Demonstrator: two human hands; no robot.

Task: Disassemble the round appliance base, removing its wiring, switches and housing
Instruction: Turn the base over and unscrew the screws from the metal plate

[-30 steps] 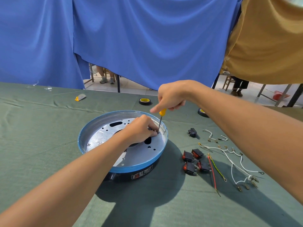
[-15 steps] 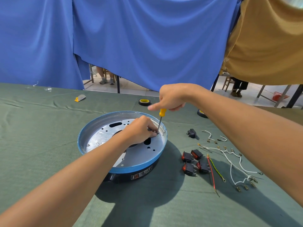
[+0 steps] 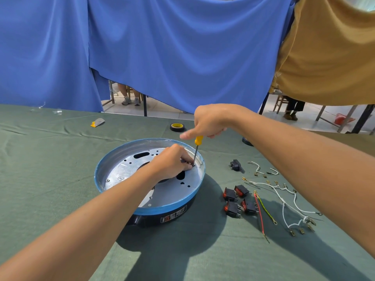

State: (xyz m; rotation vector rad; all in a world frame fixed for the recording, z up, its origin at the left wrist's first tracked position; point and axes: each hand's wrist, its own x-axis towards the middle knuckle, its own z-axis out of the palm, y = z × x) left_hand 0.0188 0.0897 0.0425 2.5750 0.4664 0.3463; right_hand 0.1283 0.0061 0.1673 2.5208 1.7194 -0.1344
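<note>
R hand [image 3: 209, 122] grips yellow-handled screwdriver [image 3: 197, 147] near-upright, tip in round blue-rimmed metal appliance base [image 3: 166, 207]; L hand [image 3: 172, 163] curled at tip, prob steadying it, can't tell what it pinches.

My left arm comes in from 7 o'clock, left hand [image 3: 172, 163] curled, knuckles up. My right arm comes from 4 o'clock; right hand [image 3: 207, 122] grips the screwdriver [image 3: 198, 139] from above, pointer finger sticking out toward 9 o'clock.

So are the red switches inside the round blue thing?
No, four red switches lie on the green cloth beside the round base.
</note>
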